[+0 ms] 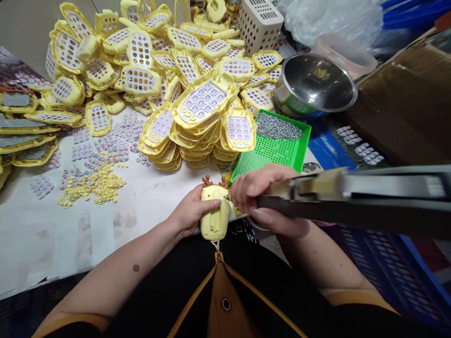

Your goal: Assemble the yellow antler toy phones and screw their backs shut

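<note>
My left hand [190, 211] is wrapped round a yellow toy phone shell [214, 213] with small brown antlers, its back side up, held at the table's near edge. My right hand [262, 199] grips a long dark powered screwdriver [352, 199] whose body runs off to the right; its tip meets the shell's right side. Just behind my hands lies a green tray [278, 152] with a heap of small silver screws [278, 126] at its far end.
A big pile of yellow phone faceplates [169, 75] covers the far table. Loose yellow buttons [95, 185] and keypad pieces [105, 143] lie left. A steel bowl [315, 84], white perforated basket [259, 21] and cardboard box [408, 98] stand right; blue crate [398, 272] below.
</note>
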`<state>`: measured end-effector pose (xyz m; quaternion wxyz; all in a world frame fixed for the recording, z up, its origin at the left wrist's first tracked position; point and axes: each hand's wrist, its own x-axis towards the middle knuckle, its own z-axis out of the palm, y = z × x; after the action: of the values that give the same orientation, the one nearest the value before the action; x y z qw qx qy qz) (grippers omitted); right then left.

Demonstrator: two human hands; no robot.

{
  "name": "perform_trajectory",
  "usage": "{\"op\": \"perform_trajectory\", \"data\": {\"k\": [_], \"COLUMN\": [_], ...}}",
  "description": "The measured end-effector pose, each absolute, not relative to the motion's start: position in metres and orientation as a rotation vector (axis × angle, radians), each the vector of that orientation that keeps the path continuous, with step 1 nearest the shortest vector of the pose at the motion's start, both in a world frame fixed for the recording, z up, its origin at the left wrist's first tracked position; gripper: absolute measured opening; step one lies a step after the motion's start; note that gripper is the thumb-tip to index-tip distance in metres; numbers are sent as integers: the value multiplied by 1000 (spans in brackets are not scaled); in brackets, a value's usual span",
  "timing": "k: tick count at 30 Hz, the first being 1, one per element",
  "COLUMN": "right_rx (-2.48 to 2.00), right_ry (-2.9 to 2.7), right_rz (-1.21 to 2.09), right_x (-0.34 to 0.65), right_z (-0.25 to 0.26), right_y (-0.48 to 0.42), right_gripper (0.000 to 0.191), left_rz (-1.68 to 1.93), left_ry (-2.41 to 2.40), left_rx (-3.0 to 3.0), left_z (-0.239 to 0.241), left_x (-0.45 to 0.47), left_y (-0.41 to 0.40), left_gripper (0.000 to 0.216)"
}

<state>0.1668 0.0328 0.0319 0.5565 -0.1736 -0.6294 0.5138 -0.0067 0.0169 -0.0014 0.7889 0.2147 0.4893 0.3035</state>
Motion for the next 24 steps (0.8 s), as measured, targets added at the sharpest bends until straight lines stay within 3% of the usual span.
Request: {"op": "perform_trajectory", "data": {"k": [6,13,24], "right_rx": [-521,-621,-620], "right_ry": [-1330,-1331,-1329], "right_rz": [945,983,941], "right_x": [184,195,194], "right_z": [41,10,0], "right_y": [44,52,52], "right_gripper": [15,20,24], "left_rz": [620,603,577], "left_ry": [1032,1029,999], "left_rx": [441,432,411], "left_z": [-1,-1,-1], "left_x": [-8,-10,-14], "left_y": [18,21,20], "left_gripper": [51,55,50]}}
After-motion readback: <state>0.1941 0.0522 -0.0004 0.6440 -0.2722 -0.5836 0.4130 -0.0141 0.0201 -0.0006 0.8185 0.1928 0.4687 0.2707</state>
